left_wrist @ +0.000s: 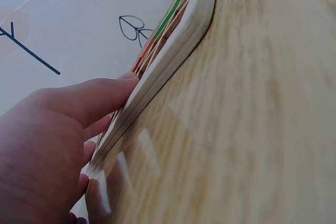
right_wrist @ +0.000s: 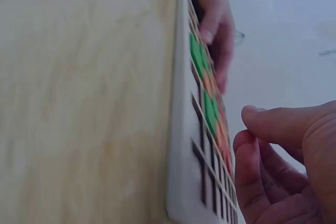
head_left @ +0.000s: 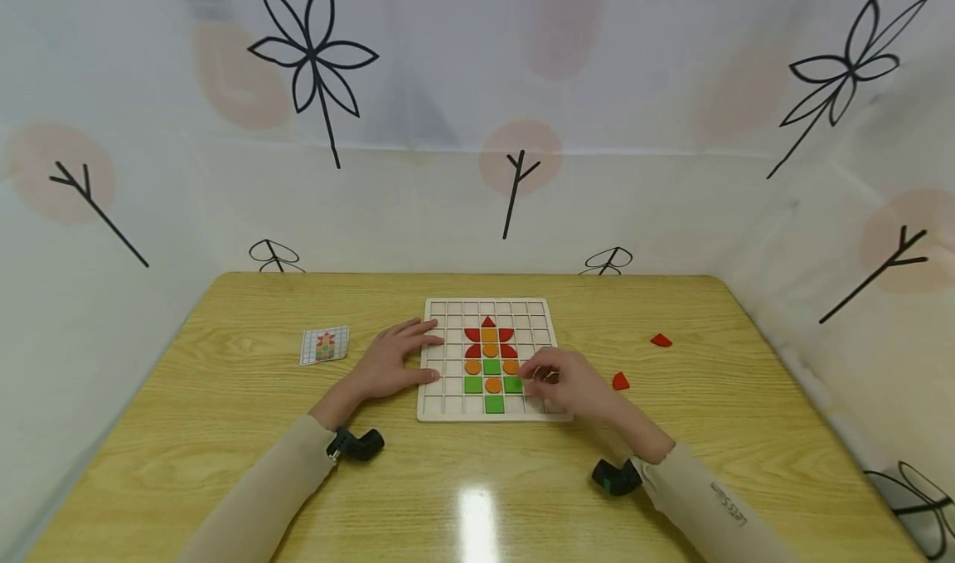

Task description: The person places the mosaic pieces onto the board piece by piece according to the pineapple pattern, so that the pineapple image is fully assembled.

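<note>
A white grid board (head_left: 440,411) lies on the table, with red, orange and green pieces set in its squares in a plant-like pattern. My left hand (head_left: 390,364) rests at the board's left edge, fingers spread over the rim; in the left wrist view its thumb (left_wrist: 107,98) touches the border. Over the board's right side hovers my right hand (head_left: 567,380), beside a green square (head_left: 512,385) and an orange disc (head_left: 511,367). Its fingers are loosely bent, thumb and forefinger tips close together, and the right wrist view shows no piece between them.
A small pattern card (head_left: 325,346) lies left of the board. Two loose red quarter-round pieces lie to the right: a farther piece (head_left: 661,341) and a nearer piece (head_left: 621,380). Patterned cloth (head_left: 418,206) walls the wooden table (head_left: 246,397) in at the back and sides.
</note>
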The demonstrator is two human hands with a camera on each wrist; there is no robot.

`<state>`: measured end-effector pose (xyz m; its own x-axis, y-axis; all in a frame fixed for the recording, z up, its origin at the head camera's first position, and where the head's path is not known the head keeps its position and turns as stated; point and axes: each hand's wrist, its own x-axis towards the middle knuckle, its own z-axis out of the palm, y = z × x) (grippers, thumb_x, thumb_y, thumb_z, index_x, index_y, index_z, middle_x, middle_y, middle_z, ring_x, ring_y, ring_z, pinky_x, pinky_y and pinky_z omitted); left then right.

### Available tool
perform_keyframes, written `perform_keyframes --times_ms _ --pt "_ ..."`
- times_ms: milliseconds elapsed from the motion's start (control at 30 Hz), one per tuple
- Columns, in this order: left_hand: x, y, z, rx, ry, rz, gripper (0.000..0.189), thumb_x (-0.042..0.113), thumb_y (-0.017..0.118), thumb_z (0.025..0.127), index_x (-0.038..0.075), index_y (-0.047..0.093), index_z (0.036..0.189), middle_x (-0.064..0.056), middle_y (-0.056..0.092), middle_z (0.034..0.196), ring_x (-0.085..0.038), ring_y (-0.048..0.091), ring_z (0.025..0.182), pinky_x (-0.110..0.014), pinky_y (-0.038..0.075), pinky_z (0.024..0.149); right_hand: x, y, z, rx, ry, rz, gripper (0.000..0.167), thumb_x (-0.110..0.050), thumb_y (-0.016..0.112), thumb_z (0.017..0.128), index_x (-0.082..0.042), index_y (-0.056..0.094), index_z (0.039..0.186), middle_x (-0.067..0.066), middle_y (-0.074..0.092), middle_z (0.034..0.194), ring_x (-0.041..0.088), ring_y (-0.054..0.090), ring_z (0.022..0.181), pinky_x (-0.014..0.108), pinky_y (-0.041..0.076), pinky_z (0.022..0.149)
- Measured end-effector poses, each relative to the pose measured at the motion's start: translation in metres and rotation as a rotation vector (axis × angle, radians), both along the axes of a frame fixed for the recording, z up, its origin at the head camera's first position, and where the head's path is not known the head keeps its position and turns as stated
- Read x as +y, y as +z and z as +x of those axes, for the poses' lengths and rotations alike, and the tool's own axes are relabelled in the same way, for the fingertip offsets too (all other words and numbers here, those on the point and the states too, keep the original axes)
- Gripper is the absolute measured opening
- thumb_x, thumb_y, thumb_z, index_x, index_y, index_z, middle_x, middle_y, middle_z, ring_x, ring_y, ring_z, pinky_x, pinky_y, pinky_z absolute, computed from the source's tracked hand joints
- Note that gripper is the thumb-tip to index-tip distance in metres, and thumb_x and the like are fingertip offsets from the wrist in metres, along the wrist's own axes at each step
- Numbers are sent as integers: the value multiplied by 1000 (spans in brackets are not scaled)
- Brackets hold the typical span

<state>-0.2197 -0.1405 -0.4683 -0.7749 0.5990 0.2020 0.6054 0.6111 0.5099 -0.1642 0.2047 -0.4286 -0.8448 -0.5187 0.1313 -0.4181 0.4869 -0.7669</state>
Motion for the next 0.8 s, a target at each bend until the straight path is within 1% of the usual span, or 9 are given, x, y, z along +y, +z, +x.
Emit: perform_keyframes --times_ms 167,267,333,433,567,667,733,800 --pt "-1 -1 0 2 3 2 58 48 68 91 20 59 141 -2 37 158 -31 25 148 -62 20 112 37 6 -6 18 -133 30 12 -6 69 94 -7 72 105 2 68 100 18 61 86 27 53 73" --pt "-1 -1 0 4 -1 8 58 48 69 91 19 59 141 -3 37 158 -32 25 147 -63 20 112 65 7 -10 20 -213 32 15 -8 68 95 -4 71 109 8 69 103 19 63 88 28 54 71" --pt "-1 -1 0 2 -2 12 58 47 69 91 19 59 141 -3 37 158 -32 25 147 -63 20 112 83 8 -11 34 -273 47 16 -10 67 97 -3 71 111 11 69 105 19 64 89 27 54 72" --pt "-2 -1 0 0 -1 10 58 48 68 91 20 59 141 -2 37 158 -32 25 147 -63 20 112 107 10 -12 60 -369 71 19 -14 65 98 -1 70 112 14 69 108 15 64 89 23 52 72" --pt "-2 0 0 -2 1 7 58 49 68 91 20 59 141 -1 37 158 -31 25 148 -63 20 112 133 11 -13 93 -478 80 25 -18 64 99 1 69 114 19 68 109 2 59 88 18 49 69" --pt "-2 0 -1 -8 0 8 58 49 68 91 21 59 141 -1 37 158 -31 25 148 -63 20 112 148 9 -14 86 -537 89 30 -22 63 100 2 67 117 21 66 112 -4 54 87 18 49 67" --pt "-1 0 -1 -7 0 6 58 49 68 91 21 59 141 -1 37 158 -31 25 148 -62 20 112 155 6 -15 51 -565 94 34 -25 61 101 3 65 121 23 64 114 -3 53 87 19 49 66" --pt "-1 0 -1 -5 -2 9 58 48 68 91 21 59 141 -2 37 158 -32 25 147 -63 20 112 161 3 -17 12 -570 118 38 -27 59 103 4 62 125 24 63 117 3 55 89 22 48 67"
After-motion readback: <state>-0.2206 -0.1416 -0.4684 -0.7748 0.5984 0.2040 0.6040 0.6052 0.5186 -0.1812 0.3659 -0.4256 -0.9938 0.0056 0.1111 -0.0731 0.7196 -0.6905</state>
